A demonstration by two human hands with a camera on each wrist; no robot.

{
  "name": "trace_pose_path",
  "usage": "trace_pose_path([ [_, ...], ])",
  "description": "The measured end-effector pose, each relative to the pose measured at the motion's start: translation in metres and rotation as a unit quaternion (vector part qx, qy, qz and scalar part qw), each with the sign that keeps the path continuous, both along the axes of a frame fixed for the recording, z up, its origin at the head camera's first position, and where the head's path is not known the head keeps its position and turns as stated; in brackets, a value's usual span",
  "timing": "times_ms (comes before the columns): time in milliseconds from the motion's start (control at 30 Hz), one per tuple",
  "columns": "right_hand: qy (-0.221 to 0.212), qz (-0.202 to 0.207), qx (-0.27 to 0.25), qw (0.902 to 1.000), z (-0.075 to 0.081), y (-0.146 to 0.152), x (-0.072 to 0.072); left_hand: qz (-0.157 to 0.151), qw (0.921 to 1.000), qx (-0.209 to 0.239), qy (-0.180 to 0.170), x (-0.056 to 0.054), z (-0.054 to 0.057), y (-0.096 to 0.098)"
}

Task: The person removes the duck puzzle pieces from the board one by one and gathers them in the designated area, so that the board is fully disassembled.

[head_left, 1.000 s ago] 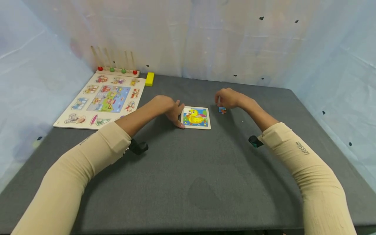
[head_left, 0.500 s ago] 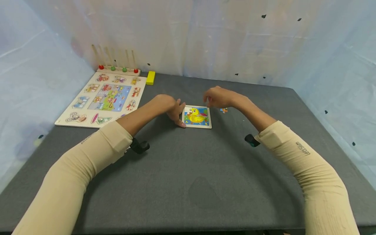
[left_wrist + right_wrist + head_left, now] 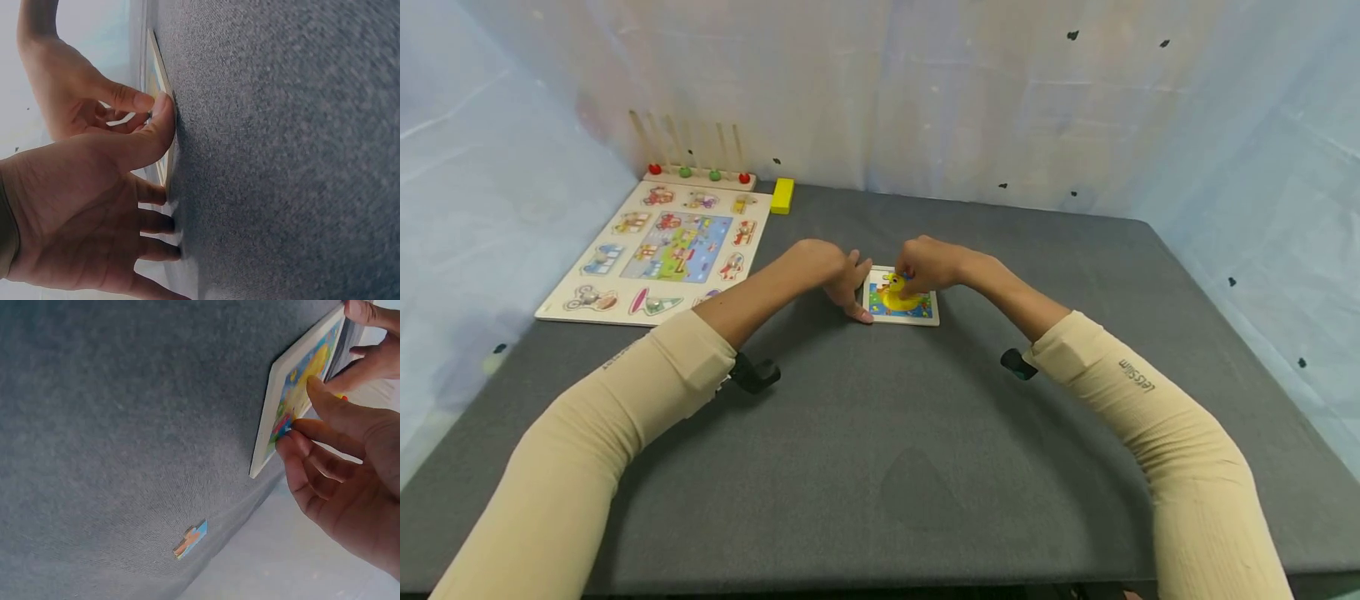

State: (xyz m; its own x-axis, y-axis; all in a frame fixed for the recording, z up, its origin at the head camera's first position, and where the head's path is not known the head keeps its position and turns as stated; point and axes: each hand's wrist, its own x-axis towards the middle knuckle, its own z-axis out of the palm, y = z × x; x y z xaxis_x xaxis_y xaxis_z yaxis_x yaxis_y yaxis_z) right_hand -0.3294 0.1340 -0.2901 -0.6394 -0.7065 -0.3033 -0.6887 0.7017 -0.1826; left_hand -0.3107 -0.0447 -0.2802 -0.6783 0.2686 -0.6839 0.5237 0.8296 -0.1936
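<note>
A small square duck puzzle (image 3: 917, 310) in a pale wooden frame lies flat on the dark grey cloth. My left hand (image 3: 847, 285) braces its left side, fingers spread, with the thumb at the near corner. Over the upper middle of the puzzle is my right hand (image 3: 931, 265), its thumb and fingers curled in a pinch at the surface. The puzzle piece at those fingertips is almost wholly hidden. In the right wrist view, the right hand (image 3: 350, 437) reaches over the frame. A loose blue and orange puzzle piece (image 3: 190, 539) lies on the cloth beyond the puzzle.
At the back left lies a large wooden picture board (image 3: 568, 287). Behind it stands a peg rack (image 3: 700, 177) with red and green beads, and a yellow block (image 3: 782, 196) sits beside it. A pale curtain (image 3: 962, 108) hangs along the back.
My right hand has moved left from beside the loose piece, and down onto the duck puzzle. The left hand stays at the frame's left side.
</note>
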Motion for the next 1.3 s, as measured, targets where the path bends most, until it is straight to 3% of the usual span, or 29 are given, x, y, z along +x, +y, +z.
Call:
trace_pose_path([
  [433,0.026,-0.051,-0.031,0.9979,-0.003,-0.009,0.004,0.0,0.9999,0.01,0.003,0.002,0.0,-0.001],
  [800,0.033,-0.104,0.001,0.9941,-0.002,-0.014,0.002,-0.006,0.9999,0.0,0.01,0.001,0.002,0.002],
  [1300,0.04,-0.103,-0.024,0.9936,-0.007,-0.007,-0.001,-0.01,0.9999,-0.002,0.0,-0.001,0.002,0.001],
])
